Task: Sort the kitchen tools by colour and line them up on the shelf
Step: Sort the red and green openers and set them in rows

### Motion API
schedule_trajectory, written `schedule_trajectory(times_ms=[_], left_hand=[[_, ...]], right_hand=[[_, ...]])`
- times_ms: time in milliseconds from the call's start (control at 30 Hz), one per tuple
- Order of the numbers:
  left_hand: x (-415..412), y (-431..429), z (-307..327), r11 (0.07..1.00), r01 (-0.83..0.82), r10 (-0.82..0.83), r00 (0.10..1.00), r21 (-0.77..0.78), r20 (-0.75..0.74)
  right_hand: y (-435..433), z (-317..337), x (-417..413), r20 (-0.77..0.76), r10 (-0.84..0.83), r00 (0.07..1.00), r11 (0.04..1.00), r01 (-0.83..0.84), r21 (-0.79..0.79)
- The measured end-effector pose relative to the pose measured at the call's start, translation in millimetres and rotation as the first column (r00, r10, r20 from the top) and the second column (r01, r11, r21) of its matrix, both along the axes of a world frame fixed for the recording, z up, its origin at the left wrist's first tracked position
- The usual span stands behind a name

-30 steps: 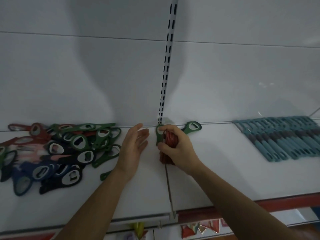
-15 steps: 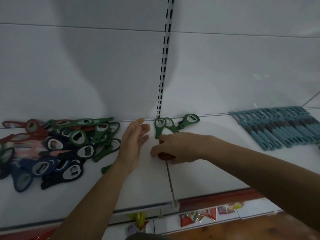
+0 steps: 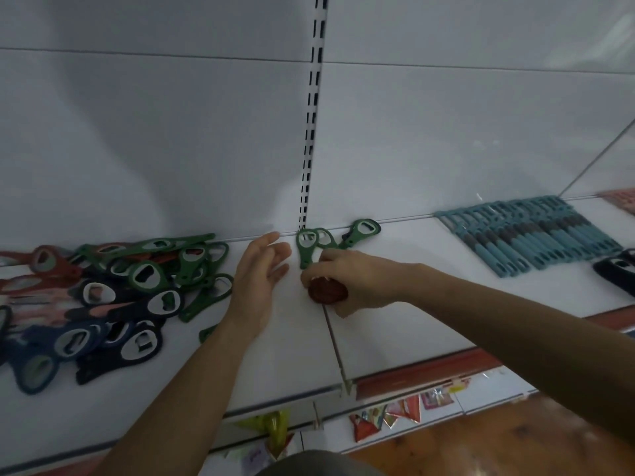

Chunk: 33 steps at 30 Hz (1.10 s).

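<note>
Red plastic showed under the right hand [image 3: 357,283]: a small stack of red bottle openers [image 3: 326,293]. The fingers were curled over it and the palm was turned down. The stack's lower end was at or on the shelf [image 3: 412,324], right by the seam between two boards.

A second earlier that hand had held the same stack upright and clear of the shelf. It had since rolled over and come down. That uncovered the green openers [image 3: 305,250] against the back wall: two overlapping beside the slotted upright [image 3: 313,132], and a third a little to their right.

The left hand [image 3: 261,274] had stayed just left of the stack, near it but apparently not touching. Its fingers were straight and slightly apart, holding nothing.

This looked like the reds being set down as their own group in front of the greens, with the left hand ready to square them up. The sort seemed far from finished. The mixed pile [image 3: 113,297] of green, red, blue and black openers still lay in a heap well to the left. Only the teal tools [image 3: 529,235] far to the right lay in a neat row.
</note>
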<state>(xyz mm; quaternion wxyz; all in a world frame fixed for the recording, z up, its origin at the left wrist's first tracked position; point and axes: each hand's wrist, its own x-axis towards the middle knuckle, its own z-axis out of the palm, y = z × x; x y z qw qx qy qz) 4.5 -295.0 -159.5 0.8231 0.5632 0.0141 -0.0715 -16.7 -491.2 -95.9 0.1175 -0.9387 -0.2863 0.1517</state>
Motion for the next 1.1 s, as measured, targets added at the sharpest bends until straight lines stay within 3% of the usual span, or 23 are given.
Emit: schedule_trajectory(times_ms=[100, 200, 367, 533, 600, 700, 767, 833, 900, 1100], left_hand=[[2.1, -0.6, -3.2, 1.0, -0.004, 0.003, 1.0, 0.028, 0.023], [-0.3, -0.6, -4.9, 0.999, -0.003, 0.001, 0.999, 0.05, 0.054], [-2.7, 0.8, -4.8, 0.997, 0.015, -0.022, 0.995, 0.075, 0.098], [-8.9, -1.6, 1.9, 0.981, 0.031, -0.058, 0.989, 0.194, 0.138], [-11.9, -3.8, 9.3, 0.947, 0.038, -0.104, 0.976, 0.32, 0.193], [-11.4, -14.7, 31.1, 0.887, 0.061, -0.233, 0.915, 0.458, 0.33], [-9.8, -30.9, 48.4, 0.848, 0.168, -0.38, 0.855, 0.502, 0.355], [-10.5, -54.9, 60.9, 0.746, 0.297, -0.566, 0.755, 0.596, 0.332], [-13.3, -83.7, 66.3, 0.647, 0.341, -0.681, 0.66, 0.682, 0.317], [-35.1, -179.3, 77.1, 0.528, 0.275, -0.8, 0.478, 0.803, 0.362]], right_hand=[[-7.6, -7.5, -3.1, 0.035, -0.157, 0.987, 0.947, 0.14, 0.29], [-10.4, -16.1, -9.6, 0.037, -0.301, 0.953, 0.85, 0.25, 0.464], [-16.6, -39.6, -25.8, -0.109, -0.514, 0.851, 0.612, 0.453, 0.649], [-18.2, -51.3, -36.2, -0.273, -0.539, 0.797, 0.375, 0.517, 0.769], [-19.3, -46.5, -40.6, -0.385, -0.512, 0.768, 0.212, 0.547, 0.81], [-22.9, -31.3, -47.6, -0.687, -0.297, 0.663, -0.272, 0.631, 0.727], [-32.0, -22.1, -51.1, -0.769, -0.165, 0.617, -0.48, 0.631, 0.609], [-46.2, -15.8, -55.7, -0.782, -0.1, 0.615, -0.579, 0.603, 0.549], [-63.6, -10.3, -63.4, -0.787, -0.093, 0.61, -0.62, 0.583, 0.525], [-131.1, -7.0, -93.7, -0.804, -0.132, 0.58, -0.801, 0.415, 0.431]])
